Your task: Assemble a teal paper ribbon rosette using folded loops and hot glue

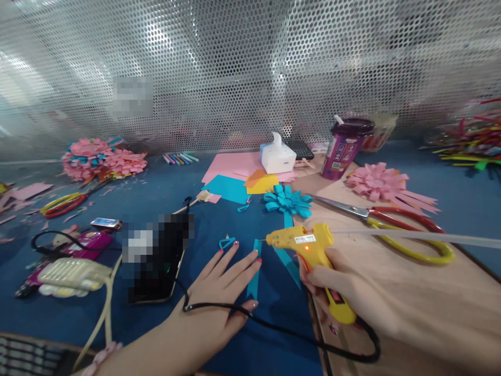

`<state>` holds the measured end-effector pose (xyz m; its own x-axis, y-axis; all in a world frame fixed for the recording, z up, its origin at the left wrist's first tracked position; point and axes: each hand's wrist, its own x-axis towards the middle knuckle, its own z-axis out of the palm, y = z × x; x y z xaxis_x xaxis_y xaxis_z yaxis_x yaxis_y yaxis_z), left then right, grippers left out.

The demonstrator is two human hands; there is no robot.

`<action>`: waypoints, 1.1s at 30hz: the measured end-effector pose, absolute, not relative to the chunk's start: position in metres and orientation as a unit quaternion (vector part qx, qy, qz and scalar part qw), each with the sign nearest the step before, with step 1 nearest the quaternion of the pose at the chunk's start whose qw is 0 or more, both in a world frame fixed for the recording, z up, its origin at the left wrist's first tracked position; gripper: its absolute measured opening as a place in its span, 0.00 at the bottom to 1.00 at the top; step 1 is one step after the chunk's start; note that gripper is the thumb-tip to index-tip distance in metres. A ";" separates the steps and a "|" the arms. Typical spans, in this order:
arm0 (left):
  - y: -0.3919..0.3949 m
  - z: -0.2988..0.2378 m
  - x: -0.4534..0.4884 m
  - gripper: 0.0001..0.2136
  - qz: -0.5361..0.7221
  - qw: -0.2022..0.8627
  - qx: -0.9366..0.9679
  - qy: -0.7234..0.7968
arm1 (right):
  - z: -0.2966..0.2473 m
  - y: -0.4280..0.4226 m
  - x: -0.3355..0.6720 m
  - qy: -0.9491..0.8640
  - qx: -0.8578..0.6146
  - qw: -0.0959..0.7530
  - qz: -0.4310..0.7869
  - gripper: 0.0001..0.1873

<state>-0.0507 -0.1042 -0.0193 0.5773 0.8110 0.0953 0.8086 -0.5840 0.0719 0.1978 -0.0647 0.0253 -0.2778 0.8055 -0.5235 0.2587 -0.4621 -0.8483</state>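
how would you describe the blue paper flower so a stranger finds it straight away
On the blue table, find the purple cup near the mesh wall. Toward the camera from it, just beyond the yellow glue gun, lies the blue paper flower. It is the only blue bloom; the other flowers are pink.

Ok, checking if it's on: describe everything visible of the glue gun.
The glue gun is small, yellow plastic, with a white label and a glowing orange light on its side. The right hand grips its handle, holding it level, nozzle pointing left toward a teal strip. A pale glue stick juts out the back; a black cord runs from the handle over the left hand.
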 end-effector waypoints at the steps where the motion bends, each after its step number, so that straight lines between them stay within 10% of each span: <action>1: -0.104 -0.020 -0.051 0.29 0.062 0.009 0.888 0.455 | 0.026 -0.065 0.198 -0.476 -0.560 0.212 0.644 0.10; 33: -0.106 -0.019 -0.051 0.28 0.047 -0.009 0.893 0.447 | 0.025 -0.063 0.200 -0.536 -0.538 0.185 0.623 0.08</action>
<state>-0.0513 -0.1058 -0.0188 0.5963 0.7976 0.0911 0.7992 -0.6005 0.0263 0.2001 -0.0630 0.0252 -0.3517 0.8085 -0.4718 0.3463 -0.3559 -0.8680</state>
